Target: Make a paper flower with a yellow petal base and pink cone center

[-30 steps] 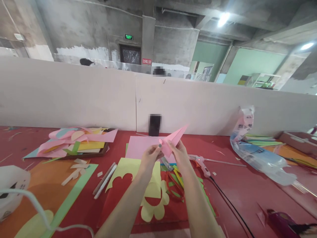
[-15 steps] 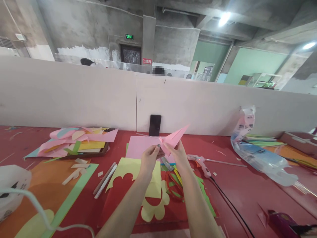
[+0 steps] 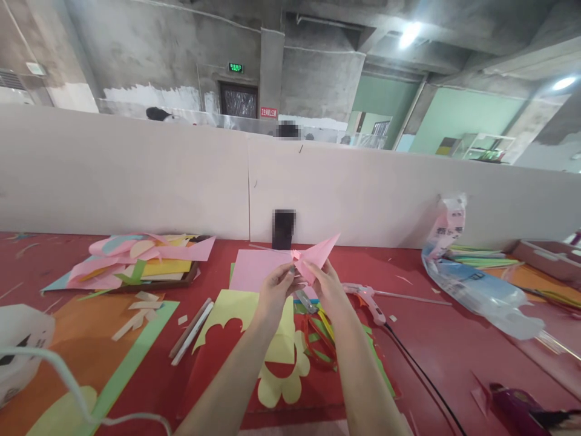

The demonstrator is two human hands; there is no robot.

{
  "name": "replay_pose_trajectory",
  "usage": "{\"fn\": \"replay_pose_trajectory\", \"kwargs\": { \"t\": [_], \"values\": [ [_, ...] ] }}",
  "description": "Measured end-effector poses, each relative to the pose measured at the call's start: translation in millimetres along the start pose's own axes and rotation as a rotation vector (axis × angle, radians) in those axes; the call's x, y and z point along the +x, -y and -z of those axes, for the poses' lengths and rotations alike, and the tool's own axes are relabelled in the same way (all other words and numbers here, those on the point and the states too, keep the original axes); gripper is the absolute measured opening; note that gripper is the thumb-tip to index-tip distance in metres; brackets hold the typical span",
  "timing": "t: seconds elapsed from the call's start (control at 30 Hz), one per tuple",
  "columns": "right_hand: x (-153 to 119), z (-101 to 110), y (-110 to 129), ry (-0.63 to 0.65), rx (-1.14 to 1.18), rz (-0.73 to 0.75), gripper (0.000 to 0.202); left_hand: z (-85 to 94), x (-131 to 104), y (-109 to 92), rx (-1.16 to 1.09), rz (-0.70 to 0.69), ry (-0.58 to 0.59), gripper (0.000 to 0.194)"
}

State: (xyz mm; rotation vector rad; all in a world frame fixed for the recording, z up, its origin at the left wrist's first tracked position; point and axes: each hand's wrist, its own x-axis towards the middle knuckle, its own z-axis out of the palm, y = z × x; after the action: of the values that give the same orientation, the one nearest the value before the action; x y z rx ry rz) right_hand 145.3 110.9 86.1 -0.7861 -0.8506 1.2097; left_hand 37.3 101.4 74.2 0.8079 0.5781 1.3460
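A folded piece of pink paper (image 3: 320, 253), pointed at its upper right end, is held up over the middle of the table. My right hand (image 3: 325, 284) pinches its lower edge, thumb on the near side. My left hand (image 3: 276, 292) is closed at the paper's left end, where small folds stick up; its fingertips are partly hidden. Beneath the hands lie a lilac sheet (image 3: 254, 266), a pale yellow sheet (image 3: 240, 303) with scalloped cutouts, and red-handled scissors (image 3: 315, 345). A pink glue gun (image 3: 370, 301) rests just right of my right hand.
A dark phone (image 3: 283, 230) leans on the white partition (image 3: 181, 175). At left, a tray of paper scraps (image 3: 149, 260) stands behind orange sheets (image 3: 100, 321) and two pens (image 3: 193, 332). A plastic bag (image 3: 481, 297) and a black cord (image 3: 417, 366) lie at right.
The folded pink paper has tilted slightly, its pointed tip shifting a little left and down. Both hands keep their hold with small finger movements.
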Motion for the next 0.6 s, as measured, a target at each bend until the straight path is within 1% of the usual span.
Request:
{"fn": "replay_pose_trajectory", "kwargs": {
  "t": [0.1, 0.27, 0.4, 0.5, 0.6],
  "values": [
    [0.1, 0.7, -1.3, 0.006, -0.008, -0.003, 0.031, -0.3, -0.1, -0.3, 0.03, -0.005, -0.015, 0.03],
    [-3.8, -3.1, 1.1, 0.041, -0.024, -0.006, 0.031, -0.3, 0.3, -2.1, 0.055, 0.009, -0.007, 0.03],
    [-6.5, -6.2, 2.9, 0.027, -0.036, -0.002, 0.031, -0.6, 0.6, -2.5, 0.05, 0.019, -0.012, 0.031],
    [-6.8, -6.8, 1.8, 0.024, -0.068, 0.0, 0.031, -3.0, -1.0, -4.6, 0.064, 0.007, -0.036, 0.03],
    [-6.2, -7.1, 0.3, 0.009, -0.089, -0.004, 0.033, -6.4, -4.2, -8.3, 0.076, -0.015, -0.03, 0.028]
  ]
}}
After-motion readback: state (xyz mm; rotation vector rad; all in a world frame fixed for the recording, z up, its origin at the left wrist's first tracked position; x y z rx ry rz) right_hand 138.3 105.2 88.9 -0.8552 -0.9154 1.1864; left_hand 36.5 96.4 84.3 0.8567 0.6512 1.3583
